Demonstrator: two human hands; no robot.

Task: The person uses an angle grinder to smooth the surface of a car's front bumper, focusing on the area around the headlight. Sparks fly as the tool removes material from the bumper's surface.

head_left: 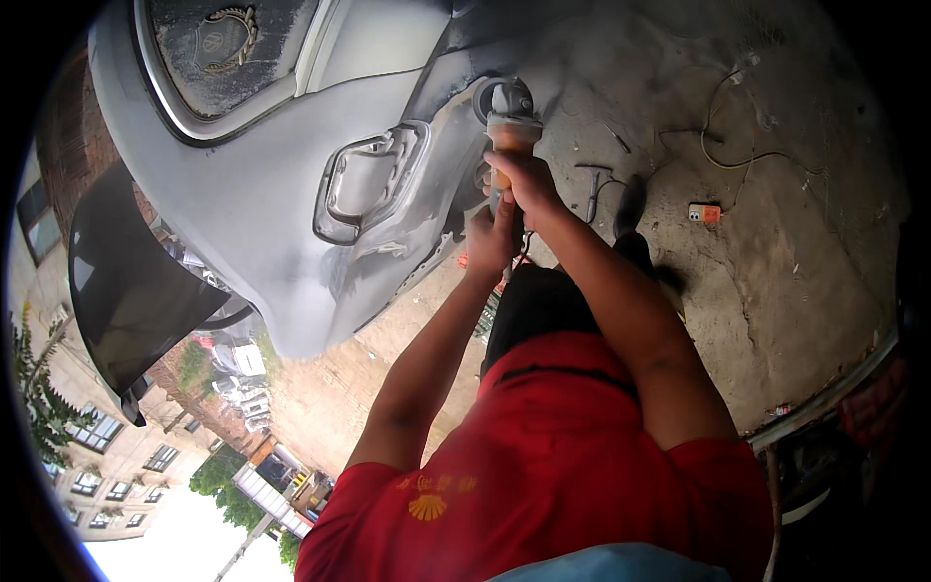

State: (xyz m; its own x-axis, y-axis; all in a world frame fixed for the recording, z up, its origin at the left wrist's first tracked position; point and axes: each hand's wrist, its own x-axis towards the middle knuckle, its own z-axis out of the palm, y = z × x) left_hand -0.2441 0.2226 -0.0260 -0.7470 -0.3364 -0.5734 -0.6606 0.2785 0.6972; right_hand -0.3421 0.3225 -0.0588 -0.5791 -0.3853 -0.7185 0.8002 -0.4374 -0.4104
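Both my hands grip an orange and grey angle grinder (514, 136) by its body. My right hand (529, 181) wraps the orange housing near the head. Just behind it, my left hand (493, 238) is closed round the rear part. The grinder's round disc (485, 97) is up against or very near the lower edge of a grey car body panel (291, 213); exact contact cannot be made out. An opening with a raised rim (371, 181) sits in that panel, to the left of my hands. A dark cord trails below the tool.
A hammer-shaped tool (593, 189) lies on the concrete floor, right of my hands. Further right are an orange and white power socket block (705, 212) and a loose cable (718, 160). A dark raised panel (126, 281) sticks out from the car at left.
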